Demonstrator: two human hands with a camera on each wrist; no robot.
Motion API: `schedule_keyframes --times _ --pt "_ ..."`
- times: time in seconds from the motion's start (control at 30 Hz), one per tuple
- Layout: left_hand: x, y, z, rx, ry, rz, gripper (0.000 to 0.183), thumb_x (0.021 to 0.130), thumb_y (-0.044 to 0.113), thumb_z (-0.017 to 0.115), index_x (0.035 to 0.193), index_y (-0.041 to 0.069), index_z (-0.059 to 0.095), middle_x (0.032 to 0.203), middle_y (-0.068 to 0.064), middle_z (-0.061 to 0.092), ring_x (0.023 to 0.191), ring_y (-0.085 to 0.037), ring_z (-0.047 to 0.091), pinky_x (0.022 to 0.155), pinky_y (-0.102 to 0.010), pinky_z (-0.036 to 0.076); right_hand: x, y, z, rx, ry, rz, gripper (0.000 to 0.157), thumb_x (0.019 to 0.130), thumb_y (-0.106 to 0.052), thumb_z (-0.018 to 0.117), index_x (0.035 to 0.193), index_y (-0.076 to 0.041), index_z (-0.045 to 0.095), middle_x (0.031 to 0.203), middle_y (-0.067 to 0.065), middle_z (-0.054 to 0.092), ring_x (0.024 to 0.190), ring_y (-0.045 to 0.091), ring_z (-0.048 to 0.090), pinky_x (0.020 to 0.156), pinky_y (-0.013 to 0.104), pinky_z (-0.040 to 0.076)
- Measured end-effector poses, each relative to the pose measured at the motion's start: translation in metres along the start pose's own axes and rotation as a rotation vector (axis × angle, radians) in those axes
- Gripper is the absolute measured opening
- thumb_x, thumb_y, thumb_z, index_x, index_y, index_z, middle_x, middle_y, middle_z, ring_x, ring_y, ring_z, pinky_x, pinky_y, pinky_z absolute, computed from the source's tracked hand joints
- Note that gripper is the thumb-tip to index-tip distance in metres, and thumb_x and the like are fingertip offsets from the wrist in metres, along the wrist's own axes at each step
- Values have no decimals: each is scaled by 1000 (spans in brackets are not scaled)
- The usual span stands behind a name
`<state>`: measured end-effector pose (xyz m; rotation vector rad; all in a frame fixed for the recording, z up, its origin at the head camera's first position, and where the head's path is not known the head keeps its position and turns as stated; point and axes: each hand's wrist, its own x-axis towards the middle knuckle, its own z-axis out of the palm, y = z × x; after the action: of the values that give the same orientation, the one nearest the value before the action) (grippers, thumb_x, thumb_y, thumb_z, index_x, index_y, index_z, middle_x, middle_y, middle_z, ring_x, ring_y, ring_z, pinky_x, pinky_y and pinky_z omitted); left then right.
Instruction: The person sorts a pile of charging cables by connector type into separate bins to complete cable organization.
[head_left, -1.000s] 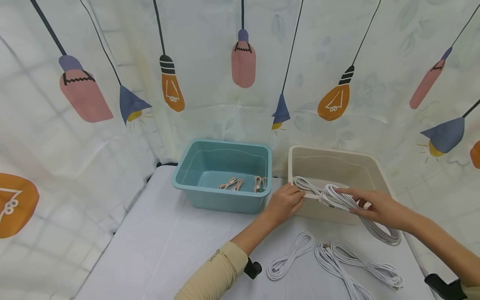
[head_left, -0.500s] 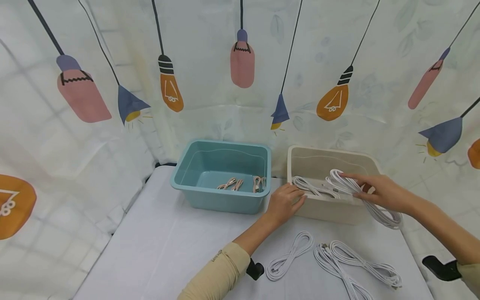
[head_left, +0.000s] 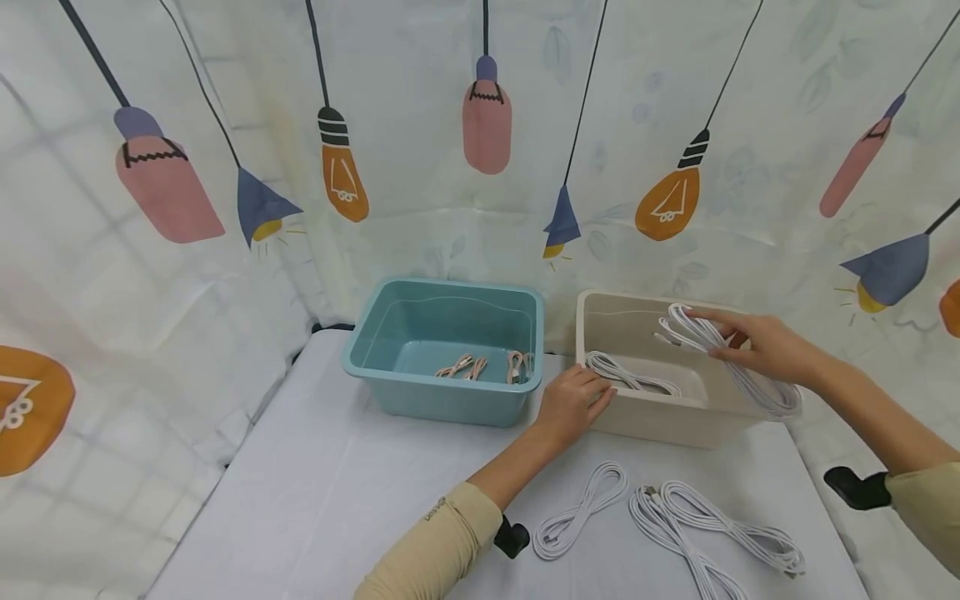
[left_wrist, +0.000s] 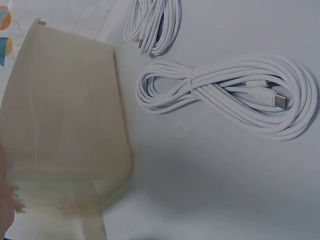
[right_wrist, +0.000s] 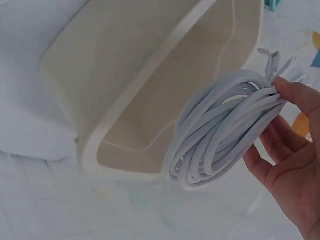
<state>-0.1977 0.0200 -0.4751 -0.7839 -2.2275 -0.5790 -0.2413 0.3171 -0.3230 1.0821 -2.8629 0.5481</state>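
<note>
My right hand pinches a coiled white cable between thumb and fingers, above the right part of the beige bin. In the right wrist view the coil's loops hang in front of the bin's opening, and a connector sticks out beside the thumb. My left hand grips the bin's front rim near its left corner. Another white cable bundle lies inside the bin along its front wall. On the table in front, a tied figure-eight cable shows a USB-C plug.
To the left stands a blue bin with several small pinkish cable bundles. More white cable bundles lie crossed at the front right of the white-covered table. A curtain printed with lamps hangs right behind both bins.
My right hand has lifted the white cable up and back, away from the bundle in the beige bin, which stays lying inside. The left hand has kept its place on the rim.
</note>
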Motion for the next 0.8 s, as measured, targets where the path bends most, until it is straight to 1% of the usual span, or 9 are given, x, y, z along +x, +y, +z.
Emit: schedule_keyframes --times 0.13,0.23,0.33,0.37,0.53,0.7,0.8 --pt "0 1 0 19 -6 -6 11 97 25 80 98 15 84 89 5 77 84 -11 66 79 -22 56 10 5 -4 3 -29 60 69 93 -2 78 155 -8 48 96 6 74 83 19 70 69 29 57" --pt "0 1 -1 26 -8 -9 10 97 25 80 98 16 84 89 6 76 83 -10 65 78 -21 55 16 9 -6 9 -56 108 68 95 -4 76 156 -5 45 99 16 75 87 29 73 73 41 60" --pt "1 2 -2 24 -13 -11 10 97 25 79 98 16 84 89 6 76 83 -10 65 77 -21 55 20 14 -7 9 -74 141 68 96 -5 75 156 -1 43 103 25 74 90 38 74 77 54 61" --pt "1 2 -2 24 -13 -10 10 97 25 79 97 16 84 89 6 76 82 -10 65 77 -21 55 22 16 -8 10 -79 150 68 96 -5 75 156 0 43 104 28 73 90 40 74 78 56 61" --pt "2 2 -2 36 -13 -5 10 97 25 79 97 16 83 88 7 76 82 -9 65 77 -20 55 28 21 -12 4 -108 216 67 97 -6 74 155 2 41 109 35 70 95 45 72 82 61 60" --pt "2 2 -3 50 -25 -7 10 98 26 79 97 17 84 88 7 76 83 -9 66 78 -20 55 31 29 -16 3 -126 287 70 99 -7 70 159 3 35 116 41 64 103 54 67 90 69 55" --pt "2 3 -3 57 -30 -7 10 98 26 79 98 18 84 89 8 76 83 -9 66 78 -20 55 32 34 -18 2 -130 329 70 100 -7 68 159 3 32 119 44 61 106 58 64 92 71 53"
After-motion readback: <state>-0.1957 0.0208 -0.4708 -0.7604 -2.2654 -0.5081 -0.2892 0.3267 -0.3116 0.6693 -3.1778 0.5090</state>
